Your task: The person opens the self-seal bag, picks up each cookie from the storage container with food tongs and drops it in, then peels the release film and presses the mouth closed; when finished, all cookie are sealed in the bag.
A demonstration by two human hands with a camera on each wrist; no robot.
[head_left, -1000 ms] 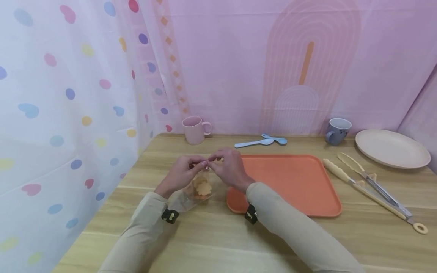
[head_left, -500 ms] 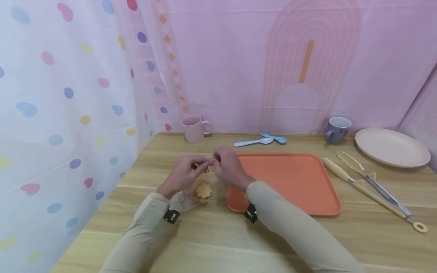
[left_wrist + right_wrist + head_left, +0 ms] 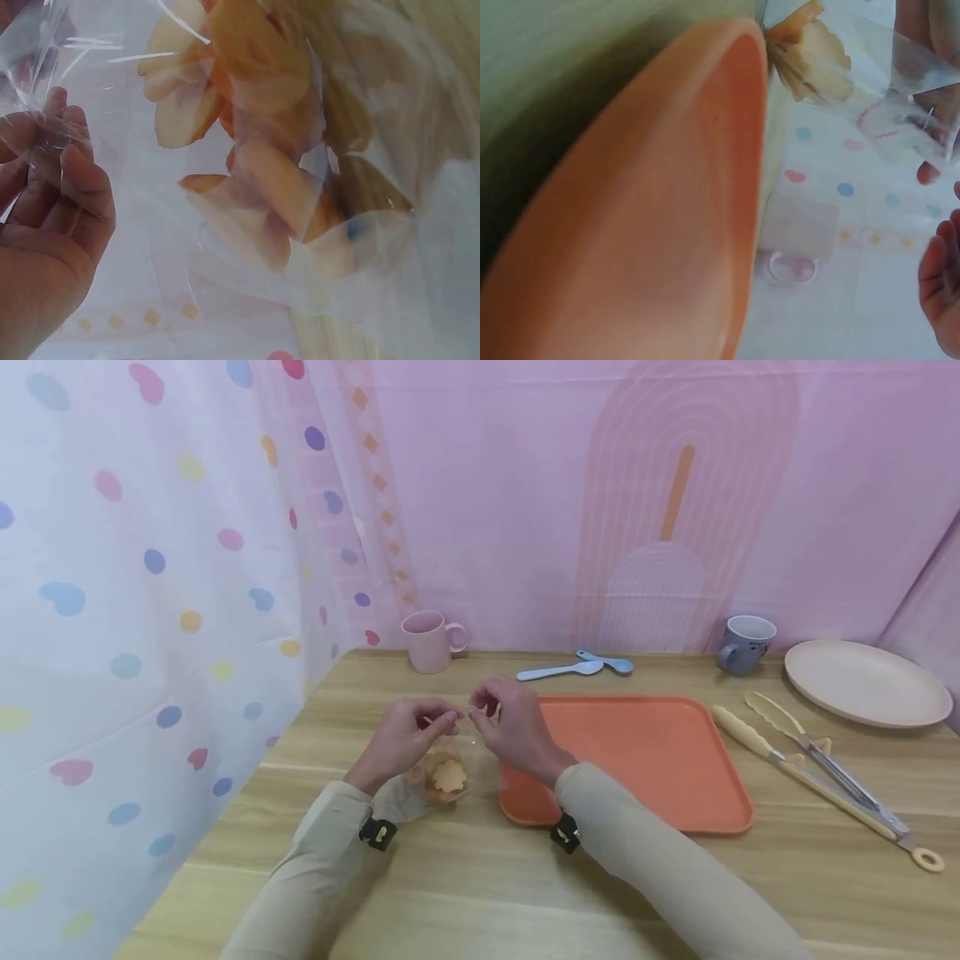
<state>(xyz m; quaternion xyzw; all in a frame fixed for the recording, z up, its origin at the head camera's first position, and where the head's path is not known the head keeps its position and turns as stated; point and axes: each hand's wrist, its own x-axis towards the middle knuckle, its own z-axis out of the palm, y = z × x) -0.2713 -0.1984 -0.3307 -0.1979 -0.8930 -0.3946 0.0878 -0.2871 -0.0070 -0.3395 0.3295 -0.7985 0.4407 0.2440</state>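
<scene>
Between my hands hangs a clear plastic bag (image 3: 885, 124) with a red line near its mouth. Inside are flower-shaped, pale orange pieces (image 3: 448, 775) with browner edges, seen large through the film in the left wrist view. My left hand (image 3: 399, 739) pinches the bag's top between thumb and fingertips. Just to its right, the curled fingers of my right hand (image 3: 521, 731) hold the same top edge, a small gap from the left fingertips. The bag's lower part lies close to the table beside my left wrist.
An orange tray (image 3: 630, 764) lies right of the bag, under my right hand. A pink mug (image 3: 426, 643), two blue spoons (image 3: 558, 671) and a blue mug (image 3: 746, 643) line the back. At right are tongs (image 3: 813, 772) and a beige plate (image 3: 866, 683).
My right hand has drawn slightly right, so the fingertips of both hands stand further apart at the bag's top. My left hand has stayed nearly in place.
</scene>
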